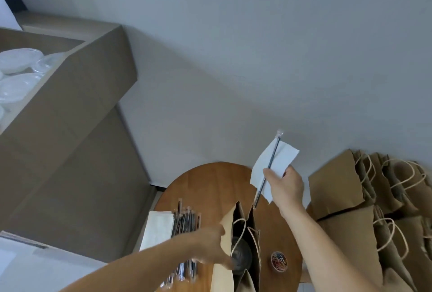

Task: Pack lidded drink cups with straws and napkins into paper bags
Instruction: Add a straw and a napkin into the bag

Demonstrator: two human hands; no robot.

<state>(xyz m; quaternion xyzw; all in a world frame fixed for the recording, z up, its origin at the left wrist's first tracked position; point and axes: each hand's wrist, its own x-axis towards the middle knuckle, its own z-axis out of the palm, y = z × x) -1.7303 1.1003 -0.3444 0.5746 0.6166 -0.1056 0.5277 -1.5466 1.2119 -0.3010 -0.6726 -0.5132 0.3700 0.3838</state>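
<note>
Closest to the camera, the left hand [210,245] comes in from the lower left and grasps the near edge of an open paper bag [255,242], fingers curled round the paper and pulling the mouth wide. The bag stands upright on a round wooden worktop [205,186], its twine handles hanging loose over the opening, and a drink cup with a dark lid [240,258] sits down inside it. Just beside the bag on its right lies a small round tub of coloured paper clips [278,261]. On the bag's left, partly hidden under the left forearm, is a loose pile of wrapped straws [185,220], and a stack of white napkins [160,228] lies touching the pile's outer side. Above and slightly beyond the bag's mouth, the right hand [286,186] is raised, pinching one wrapped straw [272,158] and one white napkin [284,158] together; the straw lies across the napkin and slants with its lower tip just over the bag's far rim, apart from the cup. Further right, off the worktop's edge, flat paper bags with twine handles [336,189] lean in rows. Farther off on the left a large cardboard box [81,95] holds clear plastic lids [18,60], in front of a plain pale wall [257,46].
</note>
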